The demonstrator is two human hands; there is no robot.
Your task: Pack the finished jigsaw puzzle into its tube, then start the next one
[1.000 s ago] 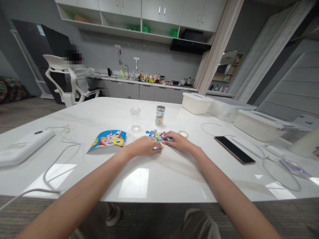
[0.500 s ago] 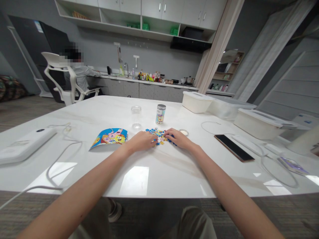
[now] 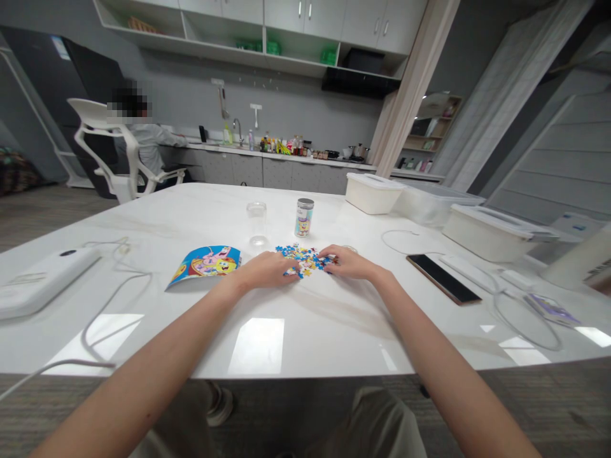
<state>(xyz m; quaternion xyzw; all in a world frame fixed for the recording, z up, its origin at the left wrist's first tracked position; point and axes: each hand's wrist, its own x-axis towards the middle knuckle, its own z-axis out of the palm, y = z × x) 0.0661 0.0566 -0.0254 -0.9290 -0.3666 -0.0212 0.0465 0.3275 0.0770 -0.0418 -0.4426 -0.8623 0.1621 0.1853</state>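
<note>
A small heap of blue and yellow puzzle pieces (image 3: 301, 257) lies on the white table (image 3: 296, 324). My left hand (image 3: 267, 269) rests on the heap's left edge, fingers curled down onto the pieces. At the heap's right edge my right hand (image 3: 347, 262) has its fingertips bent onto the pieces. What either hand pinches is too small to make out. A cartoon picture card (image 3: 205, 264) lies left of my left hand. Behind the heap stand an empty clear jar (image 3: 256, 223) and a lidded jar with a cartoon label (image 3: 304, 217).
A black phone (image 3: 443, 278) and white cables (image 3: 520, 312) lie to the right, with white lidded bins (image 3: 487, 232) behind. A white device (image 3: 41, 280) with a cable sits at the left. A person sits on a white chair (image 3: 109, 152) at the far counter.
Both hands have spread slightly apart, exposing more of the puzzle heap between them. The view has shifted a little to the right.
</note>
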